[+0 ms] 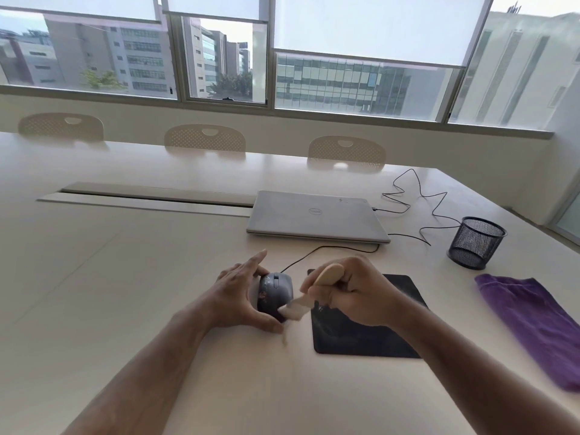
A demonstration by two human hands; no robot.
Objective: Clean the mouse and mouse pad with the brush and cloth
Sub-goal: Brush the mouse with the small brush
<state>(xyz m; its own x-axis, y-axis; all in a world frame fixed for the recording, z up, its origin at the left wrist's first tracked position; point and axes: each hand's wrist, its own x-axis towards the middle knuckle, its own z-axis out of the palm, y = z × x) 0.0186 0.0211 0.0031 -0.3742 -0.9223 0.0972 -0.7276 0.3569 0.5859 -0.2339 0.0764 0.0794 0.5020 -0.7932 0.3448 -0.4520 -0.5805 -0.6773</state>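
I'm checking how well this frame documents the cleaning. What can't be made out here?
- Head view: brush bristles at the mouse are motion-blurred; contact unclear.
- Mouse's left side is hidden by the left hand.
- Mouse pad is partly covered by the right hand.
- Purple cloth is cut off by the right edge.
- Mesh cup contents can't be seen.

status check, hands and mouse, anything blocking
Left hand steadies mouse. Right hand grips brush, bristles on mouse. Nothing in the way.
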